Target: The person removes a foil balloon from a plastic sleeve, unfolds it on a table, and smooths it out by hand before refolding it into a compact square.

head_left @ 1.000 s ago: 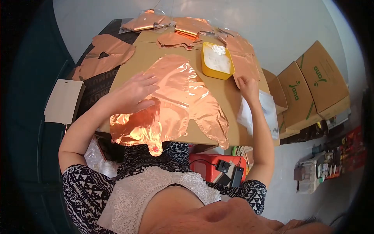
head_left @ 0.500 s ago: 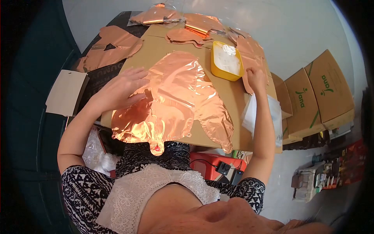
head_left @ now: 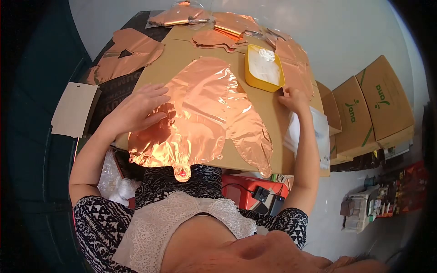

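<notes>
A flat, shiny rose-gold foil balloon [head_left: 200, 109] lies on the cardboard tabletop, its short tab with a red spot hanging over the near edge. My left hand [head_left: 143, 107] rests over the balloon's left side, fingers stretched and apart, holding nothing. Over on the right, my right hand [head_left: 296, 99] is closed, with its fingertips curled together; whatever they may pinch is too small or hidden to see. Just beyond it stands a yellow tub [head_left: 264, 84] with white material inside. Clear plastic bags [head_left: 314, 136] lie under my right forearm.
More foil balloons lie around the table: a flat one [head_left: 125, 54] at far left, a bagged one [head_left: 180, 16] at the back, and one [head_left: 291, 59] at right. A white box [head_left: 75, 109] is at the left edge. Cardboard cartons [head_left: 364, 109] stand to the right.
My right hand has moved slightly toward me and left, away from the balloon at right, still closed. My left hand stays nearly in place over the balloon.
</notes>
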A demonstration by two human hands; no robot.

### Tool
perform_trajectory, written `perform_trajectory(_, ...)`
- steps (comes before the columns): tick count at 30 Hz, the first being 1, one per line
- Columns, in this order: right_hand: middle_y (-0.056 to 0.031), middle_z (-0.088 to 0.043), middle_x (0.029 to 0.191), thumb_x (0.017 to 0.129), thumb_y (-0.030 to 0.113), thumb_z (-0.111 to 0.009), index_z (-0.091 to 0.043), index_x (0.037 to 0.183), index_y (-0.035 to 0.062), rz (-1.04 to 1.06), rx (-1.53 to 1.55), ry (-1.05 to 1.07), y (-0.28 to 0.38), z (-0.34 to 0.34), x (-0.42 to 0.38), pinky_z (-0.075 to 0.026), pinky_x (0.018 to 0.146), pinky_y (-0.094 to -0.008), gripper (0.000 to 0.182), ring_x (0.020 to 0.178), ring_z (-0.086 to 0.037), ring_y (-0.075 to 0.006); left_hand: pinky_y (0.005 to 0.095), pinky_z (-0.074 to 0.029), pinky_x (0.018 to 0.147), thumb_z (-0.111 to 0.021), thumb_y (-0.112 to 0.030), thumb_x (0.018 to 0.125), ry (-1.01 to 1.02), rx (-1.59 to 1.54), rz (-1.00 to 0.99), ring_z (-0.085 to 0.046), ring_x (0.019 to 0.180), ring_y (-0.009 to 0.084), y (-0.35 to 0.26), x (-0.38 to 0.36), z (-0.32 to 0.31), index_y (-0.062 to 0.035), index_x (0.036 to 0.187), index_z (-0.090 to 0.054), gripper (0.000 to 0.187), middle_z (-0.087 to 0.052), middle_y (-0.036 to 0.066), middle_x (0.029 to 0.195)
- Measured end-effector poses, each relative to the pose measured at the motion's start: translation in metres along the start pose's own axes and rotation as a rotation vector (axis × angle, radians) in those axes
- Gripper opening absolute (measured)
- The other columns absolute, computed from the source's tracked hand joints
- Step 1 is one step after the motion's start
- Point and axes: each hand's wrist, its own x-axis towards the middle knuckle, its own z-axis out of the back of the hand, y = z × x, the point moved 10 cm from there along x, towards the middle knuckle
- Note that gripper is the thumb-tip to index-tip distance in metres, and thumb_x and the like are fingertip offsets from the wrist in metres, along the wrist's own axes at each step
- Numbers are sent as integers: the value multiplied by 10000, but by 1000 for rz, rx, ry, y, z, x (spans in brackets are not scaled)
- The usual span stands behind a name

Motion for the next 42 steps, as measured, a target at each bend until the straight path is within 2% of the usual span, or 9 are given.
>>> perform_trajectory(14, -227, -666, 762, 840, 285, -665, -730, 892, 25, -66, 291, -394, -27, 38, 15, -498, 652, -430, 273, 700, -652, -373, 432, -469, 866, -658, -96, 815, 30, -35, 25, -563, 983, 375, -3, -4, 2, 31, 992, -569, 236, -591, 167, 970)
perform_trajectory(20, -227, -684, 832, 934, 442, -532, -719, 975, 32, -117, 258, -484, -61, 11, 45, -492, 736, -444, 452, 783, -664, -380, 430, -471, 853, -660, -105, 821, 40, -44, 41, -569, 966, 374, 0, -8, -2, 25, 973, -565, 221, -593, 166, 961)
perform_trajectory(26, -190, -637, 1172, 978, 419, -327, -622, 1168, 4, -191, 1037, -481, -77, 5, 64, -434, 942, -398, 544, 1101, -591, -332, 428, -461, 832, -660, -117, 824, 53, -28, 53, -565, 923, 376, 3, -11, -1, 20, 899, -540, 197, -579, 161, 913)
perform_trajectory(30, -179, -593, 1256, 943, 273, -438, -574, 1241, 23, 38, 719, -309, -77, 1, 85, -418, 988, -386, 412, 1178, -557, -326, 435, -449, 821, -660, -121, 824, 128, -52, 129, -561, 902, 373, 8, -13, -3, 11, 859, -522, 194, -554, 160, 864)
perform_trajectory(31, -206, -639, 1169, 924, 226, -499, -629, 1182, 60, -29, 368, -518, -71, 23, 67, -474, 916, -435, 333, 1081, -606, -389, 436, -450, 811, -657, -119, 826, 116, -55, 117, -561, 893, 374, 7, -13, -2, 11, 854, -518, 192, -550, 160, 853)
perform_trajectory(34, -290, -663, 973, 975, 387, -481, -626, 1128, -46, -221, -21, -221, -41, 46, 57, -518, 826, -458, 482, 951, -639, -431, 437, -454, 781, -650, -112, 830, 97, -61, 99, -562, 865, 377, 6, -13, 0, 12, 845, -511, 187, -544, 160, 828)
perform_trajectory(37, -301, -655, 873, 980, 432, -476, -626, 1103, -49, -263, -93, -352, -47, 61, 64, -526, 769, -476, 519, 852, -632, -474, 438, -461, 748, -646, -104, 831, 96, -64, 101, -567, 840, 381, 4, -10, 2, 15, 848, -513, 179, -552, 160, 815)
perform_trajectory(40, -251, -693, 922, 993, 361, -491, -644, 1076, -48, -328, 152, -470, -67, 74, 91, -534, 774, -417, 444, 865, -677, -379, 446, -466, 725, -646, -102, 831, 84, -58, 91, -575, 835, 382, 3, -9, 3, 17, 851, -518, 175, -561, 163, 812)
perform_trajectory(42, -150, -695, 876, 964, 268, -544, -677, 1080, -3, -169, 810, -672, -65, 88, 95, -523, 728, -354, 323, 792, -655, -250, 451, -468, 723, -647, -106, 830, 99, -57, 93, -581, 845, 380, 5, -9, 0, 16, 857, -527, 173, -568, 164, 818)
